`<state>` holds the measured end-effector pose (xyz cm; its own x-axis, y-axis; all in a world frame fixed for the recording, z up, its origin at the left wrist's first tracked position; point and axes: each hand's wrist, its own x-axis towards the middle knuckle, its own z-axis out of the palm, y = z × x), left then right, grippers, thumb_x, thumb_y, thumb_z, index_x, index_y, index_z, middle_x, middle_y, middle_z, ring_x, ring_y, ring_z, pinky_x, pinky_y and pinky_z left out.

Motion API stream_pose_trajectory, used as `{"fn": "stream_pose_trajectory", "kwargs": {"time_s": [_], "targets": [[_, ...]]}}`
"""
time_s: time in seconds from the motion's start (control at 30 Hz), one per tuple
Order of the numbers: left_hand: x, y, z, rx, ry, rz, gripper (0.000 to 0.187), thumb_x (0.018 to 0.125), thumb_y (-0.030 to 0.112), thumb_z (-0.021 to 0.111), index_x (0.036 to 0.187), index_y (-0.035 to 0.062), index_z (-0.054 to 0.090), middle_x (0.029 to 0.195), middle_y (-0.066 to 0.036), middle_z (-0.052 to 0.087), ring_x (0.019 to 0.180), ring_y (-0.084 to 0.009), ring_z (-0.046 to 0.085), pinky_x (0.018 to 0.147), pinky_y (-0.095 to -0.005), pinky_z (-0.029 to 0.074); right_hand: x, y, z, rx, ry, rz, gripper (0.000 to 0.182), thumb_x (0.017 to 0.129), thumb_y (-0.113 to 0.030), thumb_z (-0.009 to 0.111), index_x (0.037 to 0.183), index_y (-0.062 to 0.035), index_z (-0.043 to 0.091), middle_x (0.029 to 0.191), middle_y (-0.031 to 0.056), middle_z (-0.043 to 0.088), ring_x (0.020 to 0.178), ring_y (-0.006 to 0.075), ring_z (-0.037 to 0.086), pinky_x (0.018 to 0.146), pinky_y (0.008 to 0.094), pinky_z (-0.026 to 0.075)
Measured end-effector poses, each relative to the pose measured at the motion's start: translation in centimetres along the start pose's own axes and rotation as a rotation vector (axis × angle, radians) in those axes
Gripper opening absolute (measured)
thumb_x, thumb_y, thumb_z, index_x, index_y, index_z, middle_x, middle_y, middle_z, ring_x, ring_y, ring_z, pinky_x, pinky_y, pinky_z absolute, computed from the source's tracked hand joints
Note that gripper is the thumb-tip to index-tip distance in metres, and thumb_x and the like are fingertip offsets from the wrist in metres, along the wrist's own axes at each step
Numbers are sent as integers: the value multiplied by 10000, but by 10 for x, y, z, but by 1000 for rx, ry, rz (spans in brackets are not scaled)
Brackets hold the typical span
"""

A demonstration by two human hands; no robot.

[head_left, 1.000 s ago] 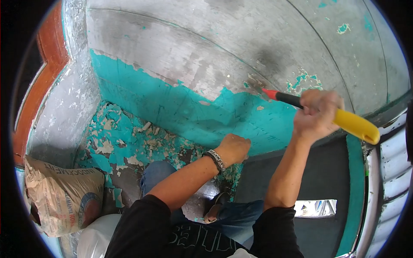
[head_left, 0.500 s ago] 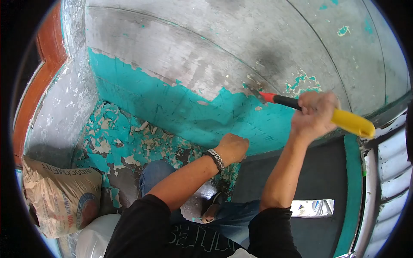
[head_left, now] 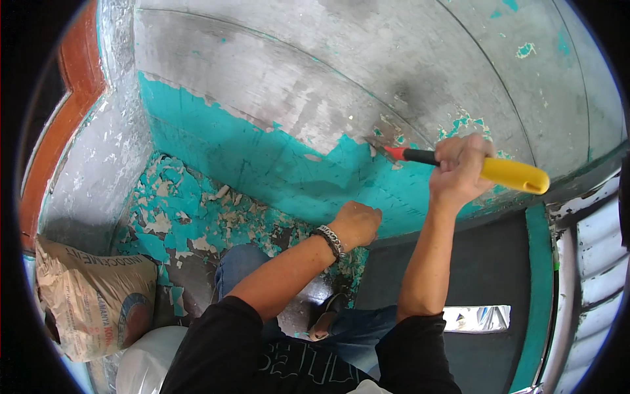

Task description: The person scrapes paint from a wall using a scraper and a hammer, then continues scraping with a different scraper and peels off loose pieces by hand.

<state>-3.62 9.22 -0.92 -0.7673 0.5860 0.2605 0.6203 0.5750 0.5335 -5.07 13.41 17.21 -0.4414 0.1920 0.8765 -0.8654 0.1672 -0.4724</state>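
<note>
The right hand (head_left: 462,167) and the scraper (head_left: 420,155) have shifted left along the teal paint band (head_left: 230,144) since half a second ago, while the left hand (head_left: 356,224) has hardly moved. The blade (head_left: 377,144) now lies farther left at the band's ragged upper edge, so it meets a different bit of the line where teal gives way to bare grey wall (head_left: 295,33); whether it is lifting paint there, I can't tell.

Left of the band, past a pale side wall (head_left: 92,151), stands a reddish-brown frame (head_left: 82,59). Below the band's left end slumps a paper sack (head_left: 98,302), and along its foot is a scatter of teal and off-white flakes (head_left: 167,223).

The left hand, a chain bracelet (head_left: 330,240) at its wrist, is in front of the band's lower edge with its fingers curled in; whether they close on anything, or touch the wall, can't be seen. Near the band's right end, the right hand has its fingers wrapped around the scraper, whose yellow handle (head_left: 518,176) sticks out rightward. Below that end is a dark panel (head_left: 485,262), with corrugated sheeting (head_left: 600,262) farther right.
</note>
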Motion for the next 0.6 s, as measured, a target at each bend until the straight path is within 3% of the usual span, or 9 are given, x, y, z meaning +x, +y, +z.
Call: {"fn": "stream_pose_trajectory", "kwargs": {"time_s": [0.07, 0.13, 0.17, 0.27, 0.5, 0.6], "targets": [[3, -1, -2, 3, -9, -14, 391, 752, 326, 703, 956, 15, 583, 778, -131, 660, 796, -298, 654, 680, -412, 501, -1, 2, 1, 9, -75, 58, 357, 864, -128, 516, 578, -105, 304, 453, -9, 278, 374, 92, 260, 388, 261, 289], [-2, 0, -1, -5, -42, -31, 396, 753, 329, 703, 956, 11, 581, 781, -132, 660, 799, -298, 654, 684, -413, 502, 4, 1, -10, 188, -129, -127, 341, 892, -56, 500, 616, -84, 303, 449, 8, 330, 377, 82, 293, 355, 265, 279], [-3, 0, -4, -19, -42, -17, 404, 757, 333, 701, 965, 7, 581, 789, -131, 662, 804, -299, 653, 688, -413, 501, 4, 0, -7, 206, -138, -117, 351, 887, -30, 503, 614, -96, 294, 445, 2, 315, 375, 79, 281, 355, 266, 278], [-1, 0, -6, -19, -51, -3, 417, 763, 337, 697, 982, 1, 581, 800, -130, 663, 813, -300, 651, 690, -414, 500, 5, -9, 3, 71, -158, -26, 375, 883, -109, 501, 576, -120, 287, 449, -15, 266, 373, 83, 250, 385, 266, 277], [-4, 2, -6, -15, -49, -8, 413, 764, 337, 696, 990, 10, 583, 787, -128, 658, 807, -302, 651, 672, -417, 495, -4, 10, 10, 27, -46, 53, 339, 874, -94, 514, 602, -106, 312, 447, -16, 278, 363, 82, 257, 381, 266, 298], [-3, -2, -6, -18, -37, -30, 399, 764, 337, 695, 973, 16, 579, 774, -125, 658, 792, -305, 652, 668, -418, 495, -9, 11, 5, 65, -85, -63, 357, 873, -91, 513, 583, -111, 305, 447, -15, 282, 360, 84, 248, 378, 268, 296]]}}
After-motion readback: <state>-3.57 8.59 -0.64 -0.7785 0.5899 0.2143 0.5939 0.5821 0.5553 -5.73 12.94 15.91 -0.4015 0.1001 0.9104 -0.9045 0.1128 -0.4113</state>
